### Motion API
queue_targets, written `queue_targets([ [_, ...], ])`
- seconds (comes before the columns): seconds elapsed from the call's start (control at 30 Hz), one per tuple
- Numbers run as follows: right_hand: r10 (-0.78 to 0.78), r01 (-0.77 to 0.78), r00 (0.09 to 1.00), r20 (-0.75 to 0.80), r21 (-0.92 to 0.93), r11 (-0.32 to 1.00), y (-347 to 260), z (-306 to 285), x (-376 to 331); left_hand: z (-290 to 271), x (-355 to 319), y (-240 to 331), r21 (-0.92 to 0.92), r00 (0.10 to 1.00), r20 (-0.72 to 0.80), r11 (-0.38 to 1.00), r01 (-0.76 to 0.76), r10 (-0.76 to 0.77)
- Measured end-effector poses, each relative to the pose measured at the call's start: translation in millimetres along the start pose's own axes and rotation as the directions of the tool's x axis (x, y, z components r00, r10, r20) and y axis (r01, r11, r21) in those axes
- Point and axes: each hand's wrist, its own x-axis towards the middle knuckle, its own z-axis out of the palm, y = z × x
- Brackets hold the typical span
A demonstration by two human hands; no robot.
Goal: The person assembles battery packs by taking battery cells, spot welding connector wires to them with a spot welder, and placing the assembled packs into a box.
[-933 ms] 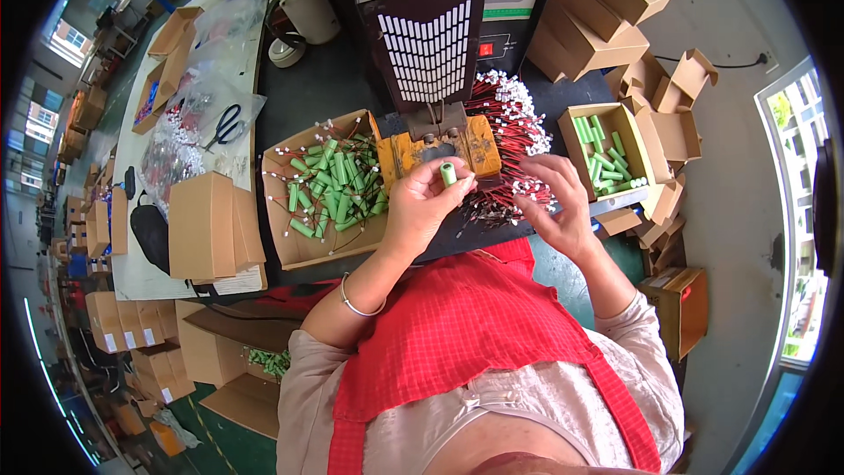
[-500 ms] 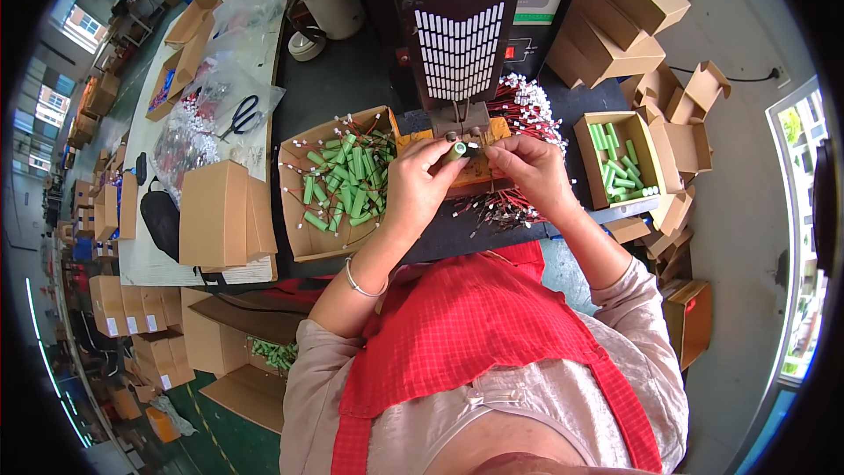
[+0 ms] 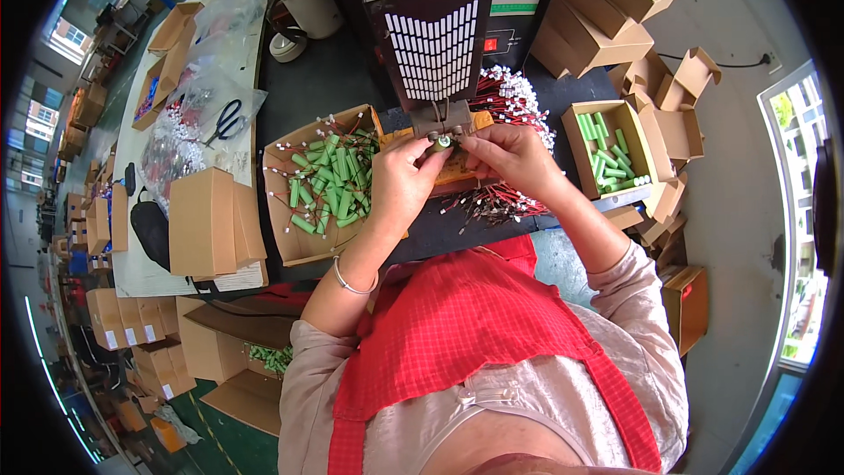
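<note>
My left hand [image 3: 406, 183] pinches a green cylindrical battery cell [image 3: 442, 143] between thumb and fingers, its pale end turned up. The cell sits close to the two metal electrode rods of a black bench welding machine [image 3: 428, 44]. From the right, my right hand [image 3: 517, 161] brings its closed fingertips right beside the cell's end. What they pinch is too small and covered to make out. Left of my left hand is a cardboard box [image 3: 286, 244] of green cells with red and black wire leads. Bundles of wires with white connectors [image 3: 519, 105] lie behind and below my right hand.
An open box [image 3: 646, 154] of green cells without visible leads stands at the right. Empty cartons [image 3: 607, 13] are stacked behind it. On the left table lie scissors [image 3: 225, 121], plastic bags and a closed carton [image 3: 202, 224]. A pale jug [image 3: 309, 0] stands behind.
The whole view has shifted slightly. My right fingertips have come closer to the cell, and the small white piece seen between the hands is now covered. My left hand still holds the cell.
</note>
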Motion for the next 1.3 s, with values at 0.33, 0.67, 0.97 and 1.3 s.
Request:
queue_targets([
  [0.33, -0.282, 0.34, 0.9, 0.333, -0.131, 0.931, -1, -13, -30, -23, -20, 10, -0.66, 0.861, 0.406, 0.554, 0.507, -0.305],
  [0.67, -0.824, 0.52, 0.563, -0.06, -0.75, 0.409, 20, 12, -19, -17, -14, 5, -0.814, 0.864, 0.348, 0.34, 0.471, -0.365],
  [0.97, -0.821, 0.445, 0.564, -0.089, -0.805, 0.393, 17, 28, -5, 3, -13, -14, -0.211, 0.994, -0.046, 0.973, 0.092, -0.104],
  [1.3, -0.802, 0.425, 0.593, -0.071, -0.818, 0.387, 18, 24, 0, 9, -9, -12, -0.145, 0.995, -0.077, 0.988, 0.049, -0.061],
])
